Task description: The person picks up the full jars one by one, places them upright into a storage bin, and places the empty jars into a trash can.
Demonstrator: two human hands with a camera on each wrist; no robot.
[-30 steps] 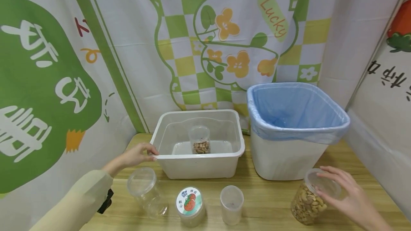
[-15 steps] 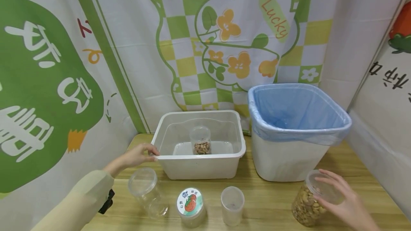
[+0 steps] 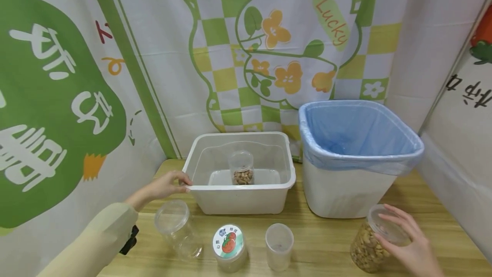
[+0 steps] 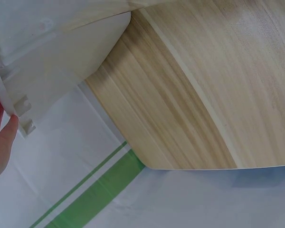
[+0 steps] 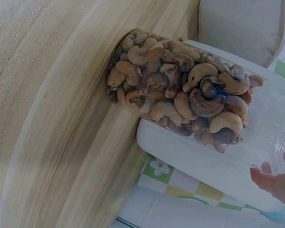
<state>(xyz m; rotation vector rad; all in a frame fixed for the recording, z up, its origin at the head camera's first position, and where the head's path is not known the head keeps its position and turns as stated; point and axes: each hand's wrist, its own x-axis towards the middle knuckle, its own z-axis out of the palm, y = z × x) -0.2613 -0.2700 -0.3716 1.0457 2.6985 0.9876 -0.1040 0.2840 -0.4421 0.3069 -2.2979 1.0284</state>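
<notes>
At the right of the head view, my right hand (image 3: 409, 236) holds the top of a clear jar of cashews (image 3: 367, 249), thumb on the near side and fingers on the far side. The jar stands on the wooden table; in the right wrist view, cashews (image 5: 180, 90) fill its lower part and my right hand (image 5: 278, 183) is at its mouth end. My left hand (image 3: 169, 185) pinches the front left corner of a white plastic tub (image 3: 242, 202). Inside the tub stands a clear jar (image 3: 242, 168) with brown nuts at its bottom.
Behind the cashew jar stands a white bin (image 3: 342, 191) with a blue liner (image 3: 361, 134). Along the table's front are a clear lidded jar (image 3: 177, 225), a jar with a tomato-print lid (image 3: 229, 243) and a frosted cup (image 3: 279, 247). Printed curtains surround the table.
My right hand has drawn slightly in around the top of the cashew jar. My left hand stays on the tub's corner. The head view has shifted a little.
</notes>
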